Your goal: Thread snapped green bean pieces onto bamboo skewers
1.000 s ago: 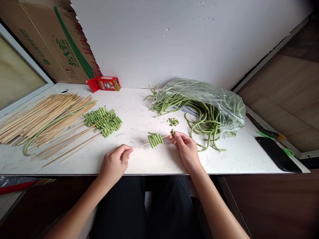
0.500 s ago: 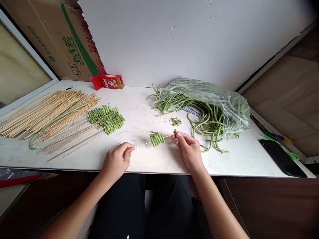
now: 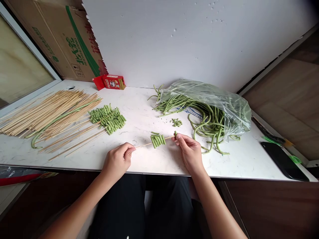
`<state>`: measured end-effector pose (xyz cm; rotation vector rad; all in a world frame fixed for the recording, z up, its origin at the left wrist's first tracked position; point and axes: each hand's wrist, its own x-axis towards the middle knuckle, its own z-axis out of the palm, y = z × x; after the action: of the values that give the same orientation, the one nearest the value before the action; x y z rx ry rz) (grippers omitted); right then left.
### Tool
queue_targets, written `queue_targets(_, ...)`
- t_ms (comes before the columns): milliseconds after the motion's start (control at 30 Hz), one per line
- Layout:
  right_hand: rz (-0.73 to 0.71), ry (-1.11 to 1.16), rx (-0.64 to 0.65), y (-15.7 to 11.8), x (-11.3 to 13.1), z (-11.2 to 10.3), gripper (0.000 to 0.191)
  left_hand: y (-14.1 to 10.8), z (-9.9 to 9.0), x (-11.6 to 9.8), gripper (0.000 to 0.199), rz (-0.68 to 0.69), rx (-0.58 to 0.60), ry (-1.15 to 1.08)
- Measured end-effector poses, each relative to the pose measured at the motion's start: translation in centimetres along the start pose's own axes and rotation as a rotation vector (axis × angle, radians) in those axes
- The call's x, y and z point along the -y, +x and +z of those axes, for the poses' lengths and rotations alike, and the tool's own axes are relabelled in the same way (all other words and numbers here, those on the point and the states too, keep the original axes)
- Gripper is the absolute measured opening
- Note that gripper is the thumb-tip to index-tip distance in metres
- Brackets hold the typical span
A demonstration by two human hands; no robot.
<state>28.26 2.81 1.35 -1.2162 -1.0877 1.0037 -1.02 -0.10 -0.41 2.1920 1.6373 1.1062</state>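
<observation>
Between my hands a thin wooden skewer [image 3: 144, 145] runs slightly upward to the right, with several short green bean pieces [image 3: 158, 141] threaded side by side along it. My left hand [image 3: 117, 159] is closed, pinching the skewer's left end between thumb and fingers. At the other end my right hand [image 3: 188, 149] pinches a single bean piece [image 3: 175, 133] at the skewer's tip; whether the tip has gone into it, I cannot tell. Just behind the threaded row lies a loose bean piece [image 3: 155, 133] on the white table [image 3: 159, 162].
Bean-filled skewers [image 3: 108, 119] lie left of centre, beside a large bundle of bare skewers [image 3: 57, 109] with a long bean across it. At the right, long beans [image 3: 211, 116] spill from a clear plastic bag [image 3: 236, 106]. Small trimmed ends [image 3: 176, 122], a red box [image 3: 114, 82] and a phone [image 3: 284, 161] also lie there.
The view has shifted slightly. Both hands keep nearly the same pose, with the skewer and the bean piece still held at its tip.
</observation>
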Motion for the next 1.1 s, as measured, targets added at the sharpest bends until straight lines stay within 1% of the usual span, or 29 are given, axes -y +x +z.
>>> queue_targets(367,-0.025,-0.072,0.047,-0.1,0.7,0.1,0.029,0.2,0.0,0.1,0.020,0.016,0.000,-0.017)
queue_targets(667,0.021,0.121,0.043,0.3,-0.3,0.0,0.027,0.1,0.0,0.0,0.020,0.005,-0.015,-0.018)
queue_targets(933,0.029,0.137,0.042,0.4,-0.6,-0.2,0.025,0.1,0.0,0.0,0.022,0.015,-0.022,-0.023)
queue_targets(1100,0.001,0.075,0.045,0.3,-0.1,-0.1,0.025,0.1,-0.1,-0.1,0.019,0.039,-0.027,-0.011)
